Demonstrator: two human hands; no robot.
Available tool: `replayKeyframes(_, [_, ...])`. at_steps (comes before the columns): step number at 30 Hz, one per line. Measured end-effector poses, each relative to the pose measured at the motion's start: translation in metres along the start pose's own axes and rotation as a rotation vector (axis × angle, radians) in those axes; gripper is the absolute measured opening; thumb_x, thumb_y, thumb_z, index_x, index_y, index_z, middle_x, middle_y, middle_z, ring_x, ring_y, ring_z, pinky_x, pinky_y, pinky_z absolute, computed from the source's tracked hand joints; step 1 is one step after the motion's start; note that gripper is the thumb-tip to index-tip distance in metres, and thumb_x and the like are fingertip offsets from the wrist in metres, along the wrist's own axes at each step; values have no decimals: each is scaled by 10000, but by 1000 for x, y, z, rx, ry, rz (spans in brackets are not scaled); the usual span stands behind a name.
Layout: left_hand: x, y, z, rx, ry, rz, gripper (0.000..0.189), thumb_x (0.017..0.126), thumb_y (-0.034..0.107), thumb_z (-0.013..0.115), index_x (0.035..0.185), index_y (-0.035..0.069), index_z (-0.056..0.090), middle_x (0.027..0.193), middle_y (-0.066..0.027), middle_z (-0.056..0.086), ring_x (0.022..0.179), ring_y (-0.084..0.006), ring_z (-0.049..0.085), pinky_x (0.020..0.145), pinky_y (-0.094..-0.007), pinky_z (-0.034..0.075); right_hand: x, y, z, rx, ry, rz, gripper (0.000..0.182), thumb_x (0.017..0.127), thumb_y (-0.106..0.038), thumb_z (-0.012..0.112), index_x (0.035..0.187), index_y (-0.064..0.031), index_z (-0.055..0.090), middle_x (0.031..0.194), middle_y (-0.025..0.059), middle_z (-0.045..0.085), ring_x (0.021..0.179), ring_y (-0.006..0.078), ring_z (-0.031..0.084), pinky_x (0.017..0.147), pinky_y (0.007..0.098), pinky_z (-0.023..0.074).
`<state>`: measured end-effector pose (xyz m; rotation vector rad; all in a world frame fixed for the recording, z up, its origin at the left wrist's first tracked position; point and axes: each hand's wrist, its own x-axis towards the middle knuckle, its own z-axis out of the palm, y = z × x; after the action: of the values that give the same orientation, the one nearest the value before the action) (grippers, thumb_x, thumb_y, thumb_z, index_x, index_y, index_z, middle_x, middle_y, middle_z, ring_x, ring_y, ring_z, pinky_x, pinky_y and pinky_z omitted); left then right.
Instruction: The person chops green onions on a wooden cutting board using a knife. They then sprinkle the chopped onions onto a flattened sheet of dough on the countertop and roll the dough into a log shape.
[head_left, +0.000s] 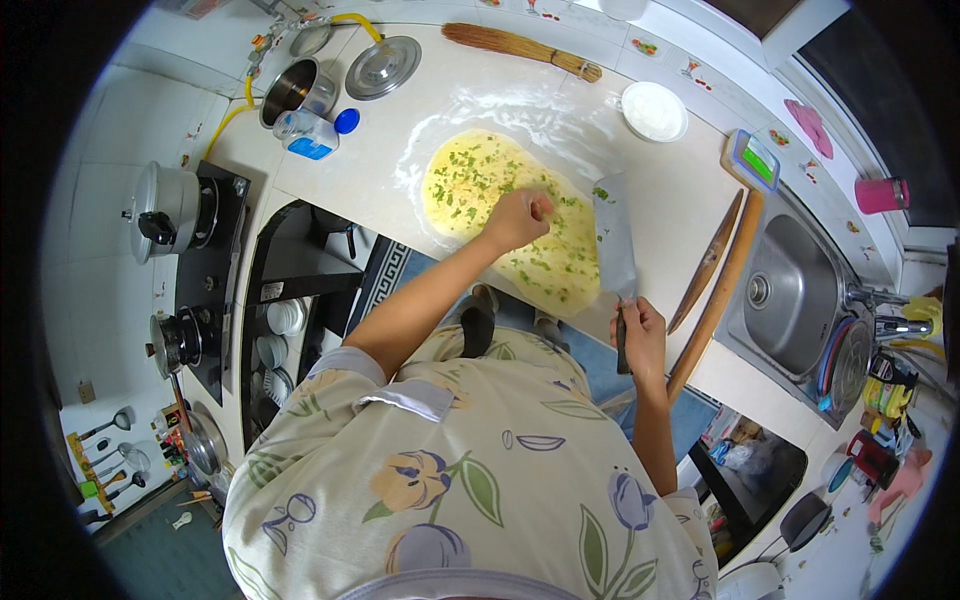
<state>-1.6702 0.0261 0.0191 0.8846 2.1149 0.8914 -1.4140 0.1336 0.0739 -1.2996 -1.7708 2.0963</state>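
Observation:
A flat yellowish sheet of dough (480, 180), scattered with chopped green herbs, lies on the floured countertop. My left hand (519, 217) hovers over its middle with curled fingers; whether it pinches anything cannot be told. In my right hand (641, 326) is the dark handle of a kitchen cleaver, its broad blade (615, 240) lying along the dough's right edge. A few bits of green herb stick to the blade.
A white bowl of flour (654, 111) and a straw brush (517, 49) stand at the back. Right of the cleaver lie a dark tapered rolling pin (706, 262) and a long wooden rolling pin (720, 300), beside the sink (795, 277). An open jar (307, 135) is at the left.

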Motion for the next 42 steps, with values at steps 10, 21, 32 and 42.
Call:
replayKeyframes(10, [-22,-6,36,320,48,241,536,794,150,652,1315,150,522,1310,-198,505,1187,-329,506,970,-404,415,-10,13,-22,-211,-32,-9,282,958,-255,498,818,-13,534,588,32,528,491,98,480,468,247,403])
replayKeyframes(21, [-71,44,48,657,19,482,607,906,571,396,1441,288,347,1543,-192,70,1409,-438,45,1059,-667,45,-26,11,-14,-3,-117,147,305,968,-284,483,834,-20,557,590,37,539,476,104,488,469,247,413])
replayKeyframes(32, [-64,35,65,649,130,374,657,915,538,425,1471,224,271,1538,-200,67,1412,-422,47,1047,-680,91,-50,11,-27,-58,-98,135,297,969,-278,491,847,-17,564,582,40,539,467,102,490,453,250,410])
replayKeyframes(42, [-37,1,40,182,323,200,453,839,332,625,1222,92,587,1307,-205,476,1250,-388,393,1020,-440,345,-57,18,-40,-121,-49,59,289,965,-264,498,845,-10,561,583,37,537,468,99,488,456,243,407])
